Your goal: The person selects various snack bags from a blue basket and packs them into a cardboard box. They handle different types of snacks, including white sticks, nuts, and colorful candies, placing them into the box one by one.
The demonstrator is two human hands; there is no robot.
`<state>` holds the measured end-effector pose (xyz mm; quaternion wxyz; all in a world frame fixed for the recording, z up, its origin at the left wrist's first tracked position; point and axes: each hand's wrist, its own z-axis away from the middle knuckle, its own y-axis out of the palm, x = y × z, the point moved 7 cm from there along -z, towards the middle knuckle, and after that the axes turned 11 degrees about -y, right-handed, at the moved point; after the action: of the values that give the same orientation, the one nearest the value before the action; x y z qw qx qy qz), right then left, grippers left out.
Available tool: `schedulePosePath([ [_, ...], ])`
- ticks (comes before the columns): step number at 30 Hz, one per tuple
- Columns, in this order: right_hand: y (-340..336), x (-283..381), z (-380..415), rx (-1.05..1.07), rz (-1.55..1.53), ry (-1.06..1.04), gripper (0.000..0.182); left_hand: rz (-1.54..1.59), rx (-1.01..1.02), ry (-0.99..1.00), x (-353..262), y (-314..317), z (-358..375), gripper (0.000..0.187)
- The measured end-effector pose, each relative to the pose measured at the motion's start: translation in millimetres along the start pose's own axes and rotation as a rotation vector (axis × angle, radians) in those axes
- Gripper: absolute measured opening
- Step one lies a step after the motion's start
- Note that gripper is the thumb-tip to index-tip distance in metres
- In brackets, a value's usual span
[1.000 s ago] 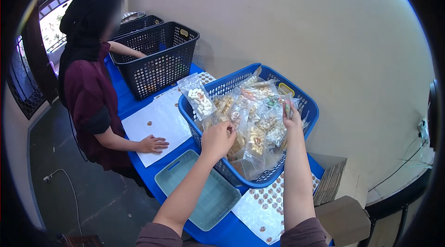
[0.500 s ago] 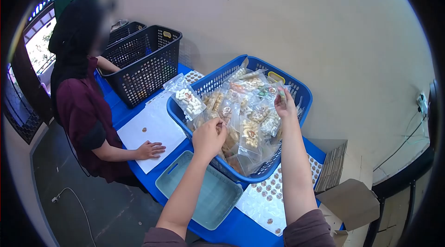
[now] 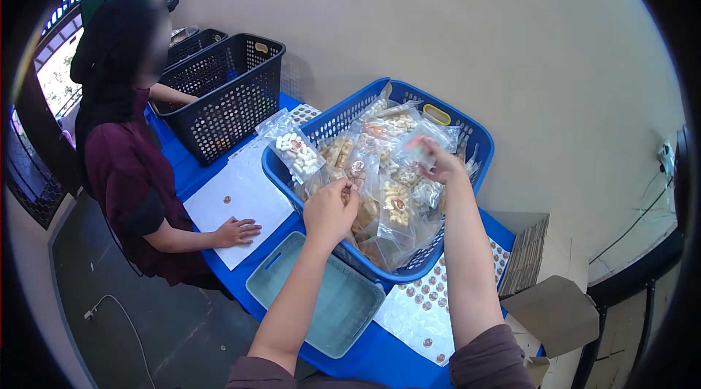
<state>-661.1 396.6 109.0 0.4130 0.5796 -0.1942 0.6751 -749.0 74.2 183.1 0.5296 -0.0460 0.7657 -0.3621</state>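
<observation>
A blue plastic basket [image 3: 478, 142] holds many clear plastic snack bags, several with round brown stickers. My left hand [image 3: 332, 210] is closed in a pinch over the basket's near left part, close to a sticker-marked bag [image 3: 358, 168]; what is between its fingers, if anything, is hidden. Over the right part, my right hand [image 3: 442, 164] grips a clear plastic bag [image 3: 429, 133] showing a smeared green and red patch. A bag of white pieces [image 3: 298, 154] leans on the left rim. Between my arms lies a bag of pale yellow pieces [image 3: 396, 206].
A grey-green tray [image 3: 266, 288] stands before the basket on the blue-covered table [image 3: 398, 371]. Sticker sheets [image 3: 416, 323] lie at right, beside stacked cardboard [image 3: 524, 257]. At left, a co-worker [image 3: 117, 170] rests one hand on white paper [image 3: 226, 236] and reaches into a black basket [image 3: 226, 108].
My right hand has moved left and slightly down over the bags, its wrist now bent, with the clear plastic bag at its fingers. My left hand has barely moved.
</observation>
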Motion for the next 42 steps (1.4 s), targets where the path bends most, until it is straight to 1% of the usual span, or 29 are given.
schedulePosePath([
  [1, -3.9, -9.6, -0.3, -0.007, 0.286, 0.107, 0.050, -0.005, -0.001, -0.002, 0.0, -0.2, 0.0, 0.022],
  [2, -2.7, -12.3, -2.8, -0.011, 0.282, 0.108, 0.050, -0.009, -0.001, -0.004, -0.4, -0.1, -0.3, 0.022],
  [4, -8.2, -25.1, -2.6, -0.016, 0.522, 0.266, 0.053, -0.007, 0.016, -0.018, -2.5, -1.6, -0.1, 0.022],
  [5, -4.5, -32.1, -8.0, 0.104, 0.440, 0.280, 0.055, -0.004, 0.027, -0.035, -2.5, -1.4, -0.2, 0.022],
  [9, 3.8, -31.2, -7.3, 0.137, 0.427, 0.258, 0.053, -0.004, 0.023, -0.034, -1.1, -0.5, -1.0, 0.022],
  [11, 7.9, -33.0, -15.8, 0.218, 0.435, 0.160, 0.069, 0.009, -0.023, 0.000, 0.6, 0.0, -1.9, 0.022],
  [12, 9.9, -32.0, -13.2, 0.214, 0.430, 0.161, 0.069, 0.006, -0.019, 0.003, -0.8, -1.3, -1.0, 0.022],
  [14, 22.5, -24.6, -2.1, 0.295, 0.444, 0.165, 0.062, 0.006, 0.004, -0.058, -2.2, -3.3, -0.2, 0.022],
  [15, 23.2, -24.0, -2.3, 0.318, 0.475, 0.175, 0.056, 0.006, 0.011, -0.051, -1.8, -0.4, -0.6, 0.022],
  [17, 23.5, -22.8, -2.1, 0.283, 0.530, 0.150, 0.053, -0.038, -0.070, -0.031, 1.9, -1.7, -2.8, 0.025],
  [19, 14.9, -25.8, -13.5, 0.204, 0.582, 0.116, 0.047, -0.038, -0.080, -0.029, 3.0, -1.1, -3.2, 0.025],
  [20, 8.7, -27.9, -20.1, 0.201, 0.581, 0.113, 0.047, -0.044, -0.088, -0.035, 3.1, -1.0, -3.5, 0.025],
  [22, 18.8, -25.0, -17.2, 0.275, 0.481, 0.074, 0.045, -0.045, -0.085, -0.036, 3.1, -0.6, -4.0, 0.025],
  [23, 21.7, -24.6, -16.4, 0.279, 0.480, 0.075, 0.045, -0.047, -0.081, -0.040, 4.1, -0.9, -3.9, 0.025],
  [25, 24.0, -16.7, -11.3, 0.204, 0.544, 0.029, 0.040, -0.038, -0.084, -0.046, 3.0, -2.4, -3.3, 0.025],
  [29, 27.2, -26.2, -23.3, 0.237, 0.482, -0.016, 0.034, -0.028, -0.090, -0.037, 3.5, -1.3, -2.7, 0.025],
  [32, 29.6, -23.8, -24.2, 0.206, 0.483, -0.064, 0.031, -0.037, -0.095, -0.039, 3.3, -1.7, -2.8, 0.024],
  [34, 27.9, -14.7, -27.3, 0.158, 0.376, -0.186, 0.029, -0.031, -0.087, -0.051, 0.5, -3.8, -1.9, 0.024],
  [35, 27.7, -13.8, -29.4, 0.161, 0.376, -0.187, 0.029, -0.026, -0.074, -0.064, 0.3, -3.9, -1.5, 0.023],
  [37, 9.8, 2.4, -42.2, -0.011, 0.205, -0.400, 0.028, -0.020, -0.081, -0.057, 0.3, -4.2, -1.4, 0.023],
  [38, 3.8, 4.8, -45.3, -0.010, 0.205, -0.400, 0.028, -0.014, -0.085, -0.052, 0.6, -3.9, -1.4, 0.023],
  [40, -25.7, 28.4, -29.7, -0.401, 0.046, -0.612, 0.029, -0.025, -0.085, -0.053, 4.3, -1.6, -3.0, 0.022],
  [41, -26.4, 30.2, -25.7, -0.401, 0.046, -0.612, 0.029, -0.037, -0.084, -0.055, 5.3, -0.8, -3.4, 0.022],
  [42, -31.7, 34.0, -15.1, -0.483, -0.009, -0.649, 0.028, -0.037, -0.084, -0.054, 4.4, -1.3, -3.0, 0.022],
])
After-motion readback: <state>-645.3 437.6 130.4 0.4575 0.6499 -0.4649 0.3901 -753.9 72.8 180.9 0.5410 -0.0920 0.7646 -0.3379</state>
